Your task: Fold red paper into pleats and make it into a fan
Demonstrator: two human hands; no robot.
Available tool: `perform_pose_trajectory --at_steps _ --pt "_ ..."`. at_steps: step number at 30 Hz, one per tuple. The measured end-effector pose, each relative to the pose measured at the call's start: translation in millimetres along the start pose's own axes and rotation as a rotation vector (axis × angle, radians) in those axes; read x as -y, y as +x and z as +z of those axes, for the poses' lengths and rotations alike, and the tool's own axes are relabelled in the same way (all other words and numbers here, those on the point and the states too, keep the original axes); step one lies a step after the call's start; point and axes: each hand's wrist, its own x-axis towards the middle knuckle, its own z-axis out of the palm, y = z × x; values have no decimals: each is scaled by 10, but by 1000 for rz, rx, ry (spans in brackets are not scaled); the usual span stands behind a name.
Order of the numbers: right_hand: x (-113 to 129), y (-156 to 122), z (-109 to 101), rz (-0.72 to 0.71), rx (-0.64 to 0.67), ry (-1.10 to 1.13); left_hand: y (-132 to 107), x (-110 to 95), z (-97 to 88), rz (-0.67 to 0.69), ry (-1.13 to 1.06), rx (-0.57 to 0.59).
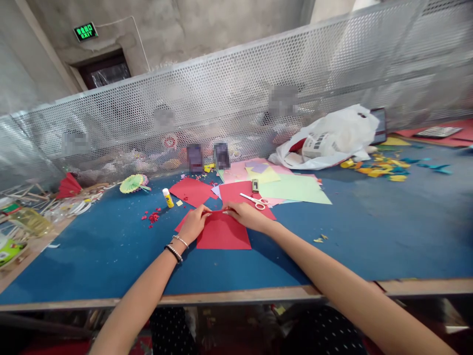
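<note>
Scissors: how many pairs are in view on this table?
1: the pale-handled scissors lie on a red paper sheet just beyond the right hand. Others could be hidden under or inside the white plastic bag.

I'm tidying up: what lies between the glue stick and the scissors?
From the glue stick to the scissors, the head view shows a small pale square, a red sheet, a lilac scrap and another red sheet.
</note>
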Motion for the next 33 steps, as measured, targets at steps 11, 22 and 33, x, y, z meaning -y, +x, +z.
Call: perform_pose_trajectory --at_steps 11,22,33 --pt "-58 30 42 -91 -147 -9 15 -38 10 -93 -96 42" --pt "31 25 -7 -71 -184 -6 40 4 7 -85 1 -109" --pt "170 -46 -113 -59 -546 -446 -51 39 -261 172 278 -584"
